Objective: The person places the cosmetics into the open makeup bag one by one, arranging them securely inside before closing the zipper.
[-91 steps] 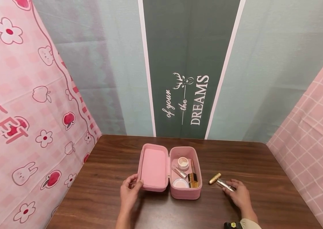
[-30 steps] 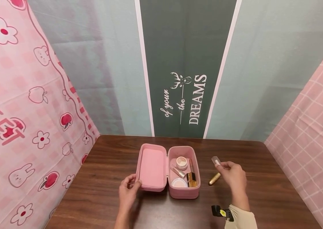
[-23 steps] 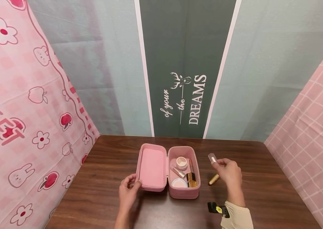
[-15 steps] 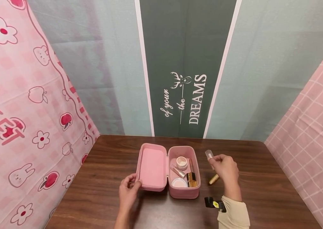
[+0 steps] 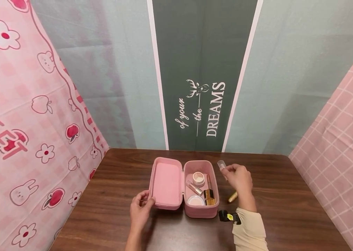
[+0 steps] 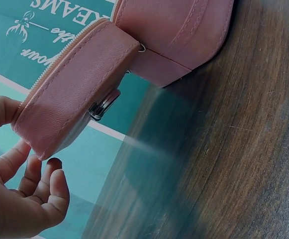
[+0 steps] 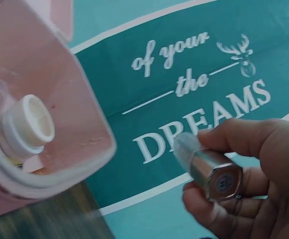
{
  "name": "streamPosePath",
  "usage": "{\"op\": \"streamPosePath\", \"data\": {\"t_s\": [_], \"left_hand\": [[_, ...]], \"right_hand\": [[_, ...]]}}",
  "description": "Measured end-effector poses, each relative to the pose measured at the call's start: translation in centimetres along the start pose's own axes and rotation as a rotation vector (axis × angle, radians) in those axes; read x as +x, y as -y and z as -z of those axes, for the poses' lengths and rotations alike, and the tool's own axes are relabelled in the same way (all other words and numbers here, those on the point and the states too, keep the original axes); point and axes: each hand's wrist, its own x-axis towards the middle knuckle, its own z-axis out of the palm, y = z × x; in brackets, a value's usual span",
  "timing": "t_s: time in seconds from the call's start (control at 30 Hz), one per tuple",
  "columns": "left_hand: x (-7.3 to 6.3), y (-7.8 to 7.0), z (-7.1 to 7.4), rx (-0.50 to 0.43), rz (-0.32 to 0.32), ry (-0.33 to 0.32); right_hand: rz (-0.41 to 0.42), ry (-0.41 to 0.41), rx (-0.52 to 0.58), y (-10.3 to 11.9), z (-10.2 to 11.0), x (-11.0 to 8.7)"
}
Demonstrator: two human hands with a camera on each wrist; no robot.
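Observation:
A pink zippered cosmetics case sits unzipped on the table, its lid folded out to the left. My left hand pinches the lid's front left corner, thumb on the rim and fingers under it, also in the left wrist view. Just right of the case, my right hand holds a lipstick with a clear cap and a shiny rose-gold base, raised above the table. Inside the case lie a round jar, a small lipstick tube, a round pale compact and a black-and-gold item.
A gold tube lies on the dark wood table, partly behind my right forearm. Printed cloth hangs along the back and both sides. A black strap is on my right wrist.
My right hand has picked up the lipstick from beside the gold tube, lifted it and carried it left toward the case. My left hand keeps its grip on the lid.

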Motion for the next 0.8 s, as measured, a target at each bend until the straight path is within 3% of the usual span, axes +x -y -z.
{"op": "streamPosePath", "data": {"t_s": [0.3, 0.8], "left_hand": [[0.2, 0.3, 0.0, -0.007, -0.011, 0.002], [0.2, 0.3, 0.1, -0.008, -0.009, 0.002]], "right_hand": [[0.03, -0.023, 0.028, -0.1, -2.3, 0.3], [0.031, -0.019, -0.021, 0.8, -3.8, 1.2]]}}
